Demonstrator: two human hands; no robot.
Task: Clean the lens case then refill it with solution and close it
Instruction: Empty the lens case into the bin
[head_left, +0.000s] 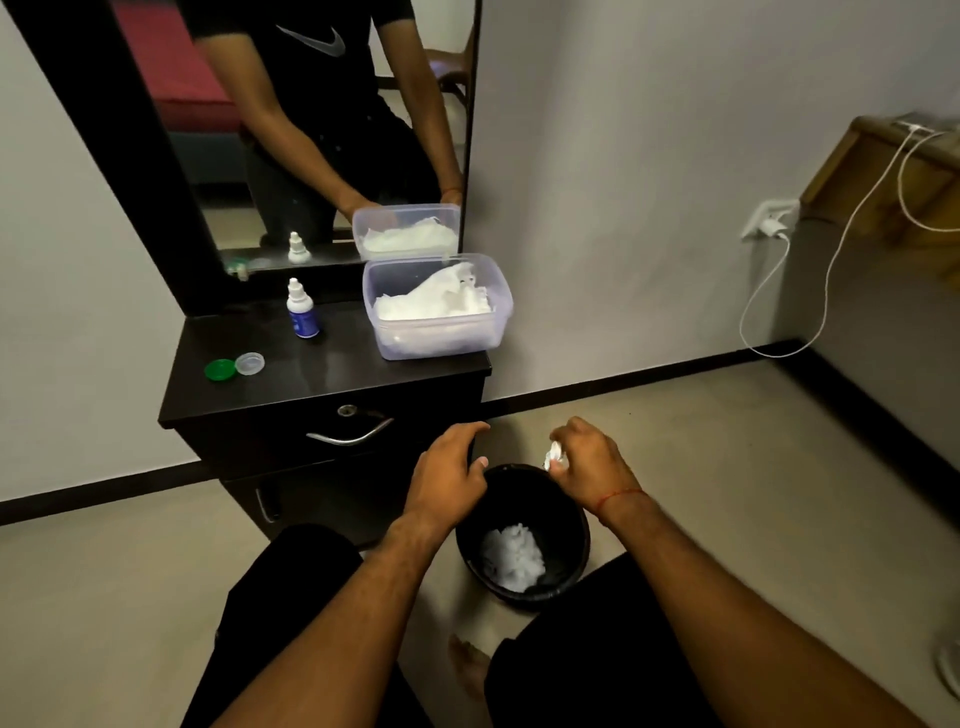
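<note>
- Both hands hang over the black bin (574, 540) on the floor between my knees. My left hand (447, 470) is loose, fingers spread and gripping nothing, just above the bin's near rim.
- My right hand (587, 462) pinches a small crumpled tissue (553, 457) over the bin's mouth. More white tissue (511, 558) lies at the bottom.
- The lens case (235, 367) sits on the dresser (322, 374), near its front-left corner, well apart from both hands. It shows as a green round part touching a clear one. I cannot tell whether these are wells with lids on or loose lids.
- I judge the case light, rigid plastic, and slick if wet. It would skate on the glossy top, so I would take it by the rims from the sides and steady it while twisting a lid.
- The solution bottle (302, 312) stands upright toward the back of the dresser, white cap on. It looks small, light and easy to tip, so I would grip its body.
- The clear plastic box (441, 340) of tissues fills the back-right corner and overhangs the right edge slightly.
- Writing: the bottle's blue label is too small to read. In the mirror (171, 156), my black shirt shows a grey swoosh logo (314, 40), with no words.
</note>
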